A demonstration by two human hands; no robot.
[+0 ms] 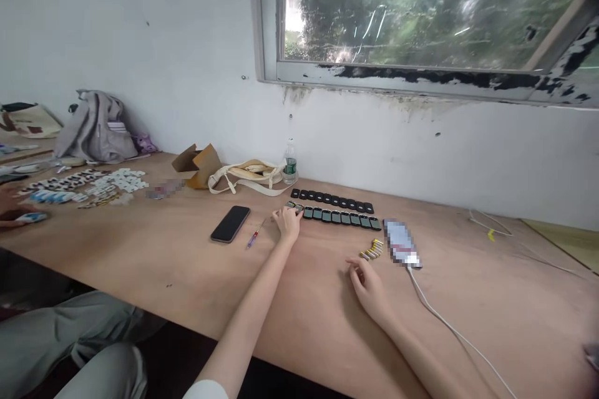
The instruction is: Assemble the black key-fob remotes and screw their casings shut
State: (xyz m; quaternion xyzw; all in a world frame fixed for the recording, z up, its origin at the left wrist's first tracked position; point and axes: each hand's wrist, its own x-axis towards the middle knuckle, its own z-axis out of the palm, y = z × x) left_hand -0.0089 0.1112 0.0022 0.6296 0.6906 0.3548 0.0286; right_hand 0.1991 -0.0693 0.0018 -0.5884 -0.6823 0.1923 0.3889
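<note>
Black, small gadgets with grey faces (pixel 336 217) stand side by side in a neat row on a wooden table (pixel 304 287). The left hand (pixel 286 222) has its fingertips on the row's left end; whether its grip is pinching a gadget or only resting there, I cannot tell. Just behind runs a matching row of small black covers (pixel 335 200), set apart from the gadgets. In front, toward the right end, loose batteries (pixel 372 250) lie in a curved cluster, and the right hand (pixel 367 283) hangs close by, fingers loosely curled; I cannot tell whether that grip is closed on anything. As far as one can judge, the laying-out is done, while the covers and this cluster of batteries remain unfitted; whether other batteries are already inside the gadgets does not show. Left of the rows lie a thin screwdriver (pixel 255 237) and a dark phone (pixel 231 224); to the right, a phone on a white cable (pixel 456 330). Behind stands a water bottle (pixel 290 165).
</note>
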